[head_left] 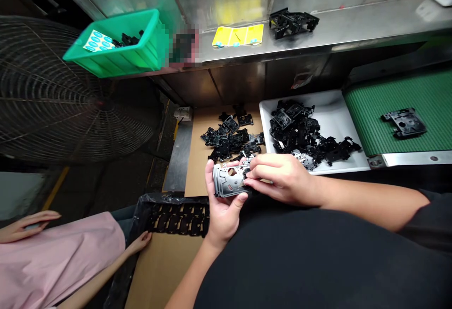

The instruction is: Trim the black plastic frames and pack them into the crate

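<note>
A flat black plastic frame with a bright metal plate (229, 180) is held above the near edge of a brown cardboard sheet (196, 172), between both hands. It is cradled from below by the palm-up left hand (222, 217), with the thumb pressed against its lower edge and the other fingers curled up behind it. Its right end is grasped by the right hand (282, 177), whose fingertips (251, 182) are closed on it. Loose black plastic parts (229, 139) lie heaped on the cardboard just beyond the hands. Nearest the right hand, a white shallow tray (339, 163) holds a larger heap of similar black parts (300, 130). A single black part (404, 122) lies on a green ribbed conveyor belt (413, 106) to the right of the tray. A further black part (293, 22) and a yellow sheet (238, 35) rest on a stainless-steel shelf (335, 27) above. A bright green plastic bin (116, 48) is seen at the left, beside a black wire-caged fan (70, 90). A co-worker's pink sleeve or smock (56, 262) and bare hand (141, 242) are seen at the lower left, near a black plastic-wrapped tray (176, 217).
</note>
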